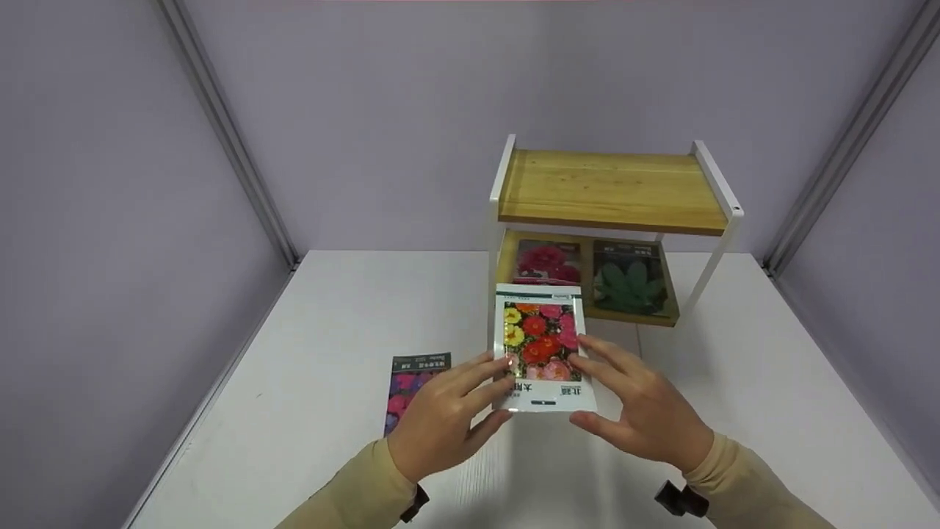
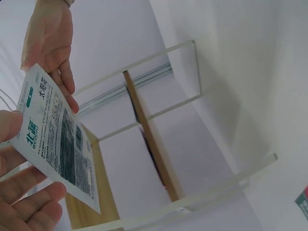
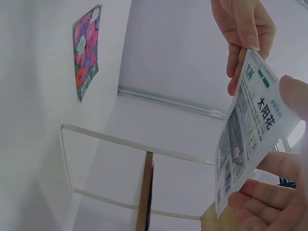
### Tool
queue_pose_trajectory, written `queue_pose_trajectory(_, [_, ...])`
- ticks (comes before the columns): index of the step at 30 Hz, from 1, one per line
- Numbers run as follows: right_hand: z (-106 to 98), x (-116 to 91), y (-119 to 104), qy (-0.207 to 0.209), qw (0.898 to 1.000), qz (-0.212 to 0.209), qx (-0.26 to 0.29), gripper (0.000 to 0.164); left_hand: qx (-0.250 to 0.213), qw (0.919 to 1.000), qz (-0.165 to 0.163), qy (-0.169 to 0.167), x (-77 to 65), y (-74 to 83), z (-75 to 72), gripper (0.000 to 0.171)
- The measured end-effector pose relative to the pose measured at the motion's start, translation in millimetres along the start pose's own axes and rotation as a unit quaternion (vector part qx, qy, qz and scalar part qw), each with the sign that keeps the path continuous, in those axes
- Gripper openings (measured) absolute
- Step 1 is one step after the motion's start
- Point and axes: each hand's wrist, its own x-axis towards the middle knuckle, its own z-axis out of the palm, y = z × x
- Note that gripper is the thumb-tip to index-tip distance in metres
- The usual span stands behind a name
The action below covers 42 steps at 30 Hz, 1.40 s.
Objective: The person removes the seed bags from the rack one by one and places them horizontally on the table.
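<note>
Both hands hold a white-bordered flower seed packet [image 1: 542, 345] by its two long sides, in front of the small shelf. Its front shows red, yellow and pink blooms. My left hand [image 1: 440, 419] pinches the left edge, fingers over the front. On the opposite edge, my right hand [image 1: 653, 415] grips with its fingertips, thumb near the lower corner. Printed text covers the packet's back [image 3: 245, 130] in the right wrist view. Beside and partly behind the left hand lies another seed packet [image 1: 400, 400] with pink and purple flowers, flat on the table.
A two-tier wooden shelf [image 1: 609, 187] with white metal sides stands at the back right of the white table [image 1: 308, 353]. Its lower board carries a pink-flower packet [image 1: 547, 261] and a green-leaf packet [image 1: 630, 279]. Grey walls enclose the table.
</note>
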Motion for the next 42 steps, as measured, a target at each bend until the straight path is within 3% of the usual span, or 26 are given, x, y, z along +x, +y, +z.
queue_pose_trajectory(9, [29, -11, 3, -0.002, 1.0, -0.017, 0.018, 0.065, 0.003, 0.9999, 0.008, -0.01, -29.3, -12.9, 22.5, 0.031])
queue_pose_trajectory(15, [42, -21, 9, -0.007, 0.999, -0.015, 0.028, 0.065, -0.005, 0.9997, 0.001, -0.024, -34.5, -16.0, 36.1, 0.031])
queue_pose_trajectory(24, [60, -35, 14, -0.054, 0.998, 0.014, 0.034, 0.065, 0.0, 0.9987, 0.002, -0.052, -44.2, -20.9, 50.5, 0.03])
queue_pose_trajectory(34, [85, -41, 16, -0.084, 0.995, 0.03, 0.039, 0.063, -0.005, 0.9936, -0.038, -0.106, -51.0, -27.1, 54.9, 0.032])
queue_pose_trajectory(42, [104, -39, 22, -0.139, 0.986, 0.06, 0.063, 0.06, -0.008, 0.9836, -0.076, -0.163, -56.5, -37.0, 61.7, 0.032])
